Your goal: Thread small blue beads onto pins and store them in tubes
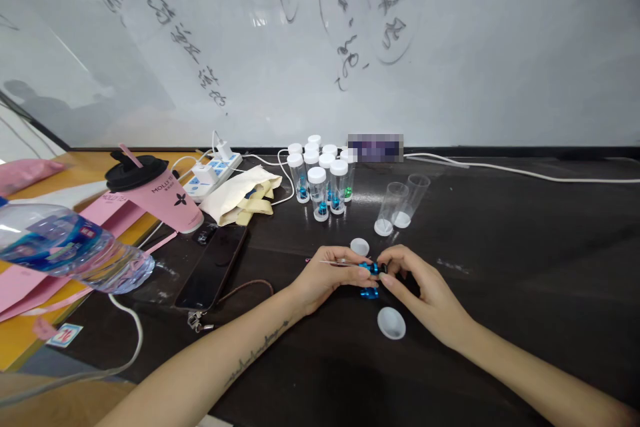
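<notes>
My left hand [336,275] is closed in a pinch on a small shiny blue part [369,268]. A thin light stick with a pink end [309,260] also lies along its fingers. Fingertips of my right hand [413,280] press together at a small dark piece [383,269] touching the blue part's right end. Just below is another shiny blue piece [369,293]; whether it joins the held part I cannot tell. One white cap [359,247] lies behind my hands and a shallow white dish-like cap [391,323] in front. Two clear uncapped tubes [390,207] stand farther back.
Several white-capped clear tubes [317,195] with blue or green bits stand at the back. Leftward are a phone [213,268], cloth bag [244,193], power strip [220,170], pink cup [165,197] and tilted water bottle [75,247]. A whiteboard [475,47] rises behind the dark table.
</notes>
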A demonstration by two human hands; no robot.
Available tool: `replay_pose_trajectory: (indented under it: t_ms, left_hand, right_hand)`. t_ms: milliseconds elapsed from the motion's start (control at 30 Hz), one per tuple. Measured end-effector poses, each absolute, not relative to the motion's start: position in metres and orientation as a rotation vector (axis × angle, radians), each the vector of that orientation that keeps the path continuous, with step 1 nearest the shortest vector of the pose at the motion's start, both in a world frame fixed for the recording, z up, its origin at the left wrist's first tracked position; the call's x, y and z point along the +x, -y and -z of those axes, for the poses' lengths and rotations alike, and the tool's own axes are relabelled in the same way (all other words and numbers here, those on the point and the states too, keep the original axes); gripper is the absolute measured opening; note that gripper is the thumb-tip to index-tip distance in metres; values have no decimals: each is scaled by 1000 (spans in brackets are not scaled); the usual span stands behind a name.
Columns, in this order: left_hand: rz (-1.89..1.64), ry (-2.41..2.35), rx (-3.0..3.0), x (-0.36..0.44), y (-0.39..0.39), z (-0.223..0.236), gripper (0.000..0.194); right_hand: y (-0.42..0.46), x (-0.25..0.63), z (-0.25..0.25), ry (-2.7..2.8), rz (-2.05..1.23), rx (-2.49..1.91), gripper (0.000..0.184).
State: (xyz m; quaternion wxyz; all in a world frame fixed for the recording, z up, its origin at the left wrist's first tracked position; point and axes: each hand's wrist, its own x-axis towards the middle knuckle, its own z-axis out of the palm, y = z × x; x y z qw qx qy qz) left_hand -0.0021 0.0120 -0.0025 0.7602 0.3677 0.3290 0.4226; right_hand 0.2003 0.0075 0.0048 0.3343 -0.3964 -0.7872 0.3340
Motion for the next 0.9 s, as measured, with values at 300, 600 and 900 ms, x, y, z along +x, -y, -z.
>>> replay_pose_trajectory:
  t_ms: [300, 600, 900]
  left_hand:
    - [-911, -720, 799, -2, -11, 2, 33]
    - [-924, -698, 781, -2, -12, 2, 29]
    - [-915, -707, 785, -3, -12, 3, 33]
  right_hand:
    - [-10, 200, -9, 2121, -842, -1103, 31]
    - [-9, 199, -6, 2075, -823, -1030, 12]
    - [-9, 199, -7, 2089, -830, -1051, 14]
